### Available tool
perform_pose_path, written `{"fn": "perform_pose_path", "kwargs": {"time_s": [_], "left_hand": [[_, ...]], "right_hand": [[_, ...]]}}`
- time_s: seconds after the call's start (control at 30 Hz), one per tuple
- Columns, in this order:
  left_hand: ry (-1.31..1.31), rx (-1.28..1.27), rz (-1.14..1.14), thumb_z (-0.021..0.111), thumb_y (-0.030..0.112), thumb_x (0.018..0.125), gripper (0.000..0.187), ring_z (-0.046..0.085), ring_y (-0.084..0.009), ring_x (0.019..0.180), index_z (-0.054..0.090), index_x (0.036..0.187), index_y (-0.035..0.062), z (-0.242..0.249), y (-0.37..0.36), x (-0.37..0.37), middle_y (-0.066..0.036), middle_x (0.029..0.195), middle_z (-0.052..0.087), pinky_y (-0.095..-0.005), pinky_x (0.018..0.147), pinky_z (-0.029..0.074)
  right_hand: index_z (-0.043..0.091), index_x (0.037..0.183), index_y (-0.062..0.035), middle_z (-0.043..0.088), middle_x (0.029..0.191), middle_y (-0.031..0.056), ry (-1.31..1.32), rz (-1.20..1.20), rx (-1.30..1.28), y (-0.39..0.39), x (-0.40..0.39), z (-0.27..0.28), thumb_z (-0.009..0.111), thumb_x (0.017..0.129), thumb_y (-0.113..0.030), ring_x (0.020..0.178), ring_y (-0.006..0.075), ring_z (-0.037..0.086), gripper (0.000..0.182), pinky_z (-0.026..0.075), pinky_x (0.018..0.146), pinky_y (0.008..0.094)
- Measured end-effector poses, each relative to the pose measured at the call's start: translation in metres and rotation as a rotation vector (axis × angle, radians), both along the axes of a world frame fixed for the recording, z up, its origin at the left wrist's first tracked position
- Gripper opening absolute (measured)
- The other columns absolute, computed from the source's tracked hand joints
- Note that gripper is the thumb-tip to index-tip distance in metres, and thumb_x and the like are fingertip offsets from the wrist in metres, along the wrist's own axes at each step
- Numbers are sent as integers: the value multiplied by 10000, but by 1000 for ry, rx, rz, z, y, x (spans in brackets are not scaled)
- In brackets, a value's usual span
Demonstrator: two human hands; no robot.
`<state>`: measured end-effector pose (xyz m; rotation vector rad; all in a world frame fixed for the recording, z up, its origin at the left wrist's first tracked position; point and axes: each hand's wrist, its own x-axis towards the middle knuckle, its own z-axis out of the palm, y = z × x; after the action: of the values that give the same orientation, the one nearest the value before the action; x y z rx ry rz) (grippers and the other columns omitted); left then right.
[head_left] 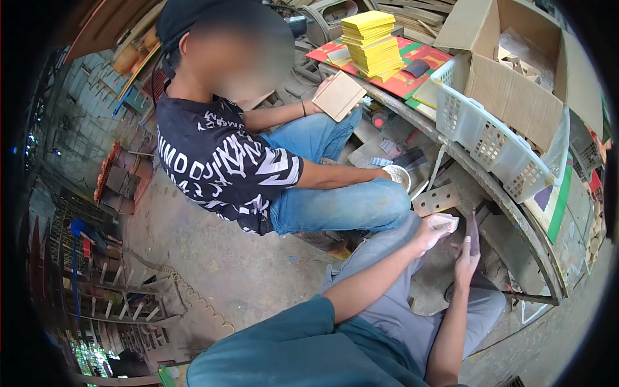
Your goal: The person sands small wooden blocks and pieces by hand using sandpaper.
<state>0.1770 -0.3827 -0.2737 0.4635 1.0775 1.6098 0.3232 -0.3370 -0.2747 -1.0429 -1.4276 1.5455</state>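
Note:
My left hand [433, 235], near the knees, has its fingers closed round a small pale, whitish piece [445, 223]. Just to its right, my right hand [465, 263] grips a thin dark purplish sheet [474, 233] that looks like sandpaper and stands up past the fingers. A narrow gap separates the two hands. Beyond them lies a light wooden block with holes [436, 200], under the table's edge.
A person sits beside me, holding a square wooden piece [338, 97], the other hand at a white bowl [398, 177]. On the table are stacked yellow pieces [372, 51], a white plastic basket [474, 116] and a cardboard box [516, 97]. A coiled hose [193, 300] crosses the floor.

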Motion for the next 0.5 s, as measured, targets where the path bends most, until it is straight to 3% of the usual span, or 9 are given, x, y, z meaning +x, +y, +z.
{"fn": "perform_pose_path", "kwargs": {"time_s": [0.03,0.1,0.17,0.23,0.27,0.3,0.37,0.5], "left_hand": [[37,-28,9,679,150,854,340,596,-119,945,574,1157,36,-3,1,2,-49,1053,637,-259,810,507],[88,1,15,685,156,849,353,597,-106,932,581,1166,40,4,1,7,-42,1037,651,-256,805,499],[-8,-46,-13,673,138,855,374,599,-114,976,573,1197,24,12,-4,12,-52,1085,645,-251,837,489],[-1,-7,-35,669,146,859,388,599,-128,986,564,1204,5,19,-8,15,-46,1113,632,-272,863,489],[-61,40,-20,669,150,860,394,600,-134,988,558,1210,7,19,-9,17,-47,1128,623,-274,867,491],[-119,90,-7,669,153,861,401,601,-139,989,552,1216,9,21,-8,19,-49,1143,614,-276,870,492],[-65,89,6,668,153,862,406,597,-140,1001,545,1221,11,16,-4,18,-55,1151,609,-274,870,493],[-84,-8,-44,666,149,864,417,577,-134,1041,527,1232,11,5,-3,12,-77,1154,606,-275,880,488]], "right_hand": [[547,1236,8,405,562,-63,69,-46,77,-17,-14,20,507,967,-270,516,46,424,390,448,573,226],[538,1249,-8,421,602,-52,92,-11,158,-21,-23,-6,503,971,-271,521,35,410,384,397,521,209],[541,1245,-29,439,615,-46,119,-96,62,-20,-29,-22,475,983,-278,511,34,393,368,395,501,213],[394,1393,-54,597,1019,25,-38,-24,-131,-5,-17,-19,421,997,-273,549,51,438,454,493,585,250],[441,1349,-43,550,860,22,74,-47,-148,-4,-18,-5,425,993,-312,470,60,354,446,496,545,261],[470,1318,-45,581,907,46,101,-131,-273,1,-15,-13,409,997,-327,491,60,362,432,487,550,243],[469,1309,-23,607,993,87,107,-155,-118,9,-9,-15,410,998,-322,541,83,451,435,498,623,262],[449,1324,3,602,1106,116,151,-137,-245,3,-6,-11,411,1001,-303,713,124,574,447,499,726,287]]}}
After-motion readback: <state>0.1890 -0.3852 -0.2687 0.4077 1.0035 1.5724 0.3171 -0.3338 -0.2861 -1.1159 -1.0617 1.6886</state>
